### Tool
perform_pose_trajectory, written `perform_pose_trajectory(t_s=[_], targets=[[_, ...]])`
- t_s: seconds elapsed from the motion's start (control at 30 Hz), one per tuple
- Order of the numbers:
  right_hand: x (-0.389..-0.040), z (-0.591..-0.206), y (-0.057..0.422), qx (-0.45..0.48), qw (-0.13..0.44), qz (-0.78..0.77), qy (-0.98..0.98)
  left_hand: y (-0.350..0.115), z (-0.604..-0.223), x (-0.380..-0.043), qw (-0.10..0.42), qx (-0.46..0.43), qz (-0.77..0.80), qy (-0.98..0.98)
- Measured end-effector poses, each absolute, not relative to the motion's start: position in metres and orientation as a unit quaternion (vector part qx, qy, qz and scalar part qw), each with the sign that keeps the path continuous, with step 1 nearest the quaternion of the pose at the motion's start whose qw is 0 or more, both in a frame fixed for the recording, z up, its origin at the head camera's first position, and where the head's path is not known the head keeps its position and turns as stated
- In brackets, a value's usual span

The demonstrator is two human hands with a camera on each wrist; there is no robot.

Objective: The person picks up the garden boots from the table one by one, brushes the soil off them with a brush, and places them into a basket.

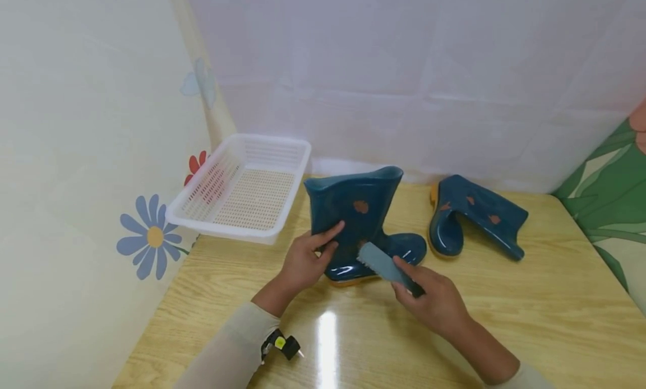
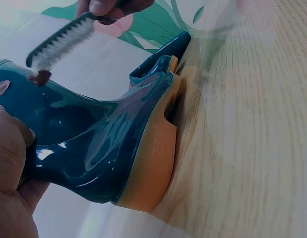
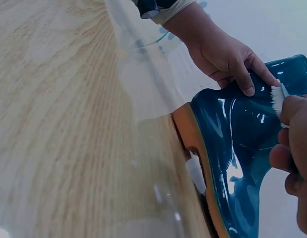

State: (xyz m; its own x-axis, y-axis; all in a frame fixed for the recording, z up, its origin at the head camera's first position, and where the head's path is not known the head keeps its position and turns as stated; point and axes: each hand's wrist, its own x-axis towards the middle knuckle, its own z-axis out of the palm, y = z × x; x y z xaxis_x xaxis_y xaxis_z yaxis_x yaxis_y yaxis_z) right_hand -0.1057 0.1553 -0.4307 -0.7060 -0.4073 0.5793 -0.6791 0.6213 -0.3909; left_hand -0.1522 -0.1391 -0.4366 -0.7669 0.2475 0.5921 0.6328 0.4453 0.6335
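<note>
A dark blue rubber rain boot (image 1: 333,207) with an orange sole (image 2: 151,158) stands upright on the table, its toe to the right. My left hand (image 1: 305,259) grips the back of its shaft near the ankle, some fingers hidden behind it. In my right hand (image 1: 438,300) is a scrub brush (image 1: 384,263) with a grey-blue back and white bristles (image 2: 64,45). The bristles are at the boot's side above the ankle, by a brown smear (image 2: 40,78). Another brown patch (image 1: 360,207) shows higher on the shaft.
The matching boot (image 1: 479,207) lies tipped over to the right, with several brown patches on it. A white plastic basket (image 1: 272,233) is at the back left. Behind the wooden table (image 1: 550,310) hangs a pale cloth wall (image 1: 373,69).
</note>
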Motion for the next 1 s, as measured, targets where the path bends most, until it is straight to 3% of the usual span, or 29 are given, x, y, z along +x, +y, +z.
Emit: perform_pose_trajectory(t_s=[0.2,0.67,1.0], targets=[[-0.110,-0.425,0.149,0.291,0.243,0.305,-0.874,-0.138,-0.437,-0.152,0.222,-0.271,-0.445,-0.824],[-0.102,-0.431,0.158,0.299,0.112,0.288,-0.903,-0.138,-0.433,-0.149,0.199,-0.256,-0.461,-0.826],[-0.099,-0.428,0.164,0.310,0.064,0.297,-0.901,-0.139,-0.432,-0.150,0.199,-0.256,-0.458,-0.827]])
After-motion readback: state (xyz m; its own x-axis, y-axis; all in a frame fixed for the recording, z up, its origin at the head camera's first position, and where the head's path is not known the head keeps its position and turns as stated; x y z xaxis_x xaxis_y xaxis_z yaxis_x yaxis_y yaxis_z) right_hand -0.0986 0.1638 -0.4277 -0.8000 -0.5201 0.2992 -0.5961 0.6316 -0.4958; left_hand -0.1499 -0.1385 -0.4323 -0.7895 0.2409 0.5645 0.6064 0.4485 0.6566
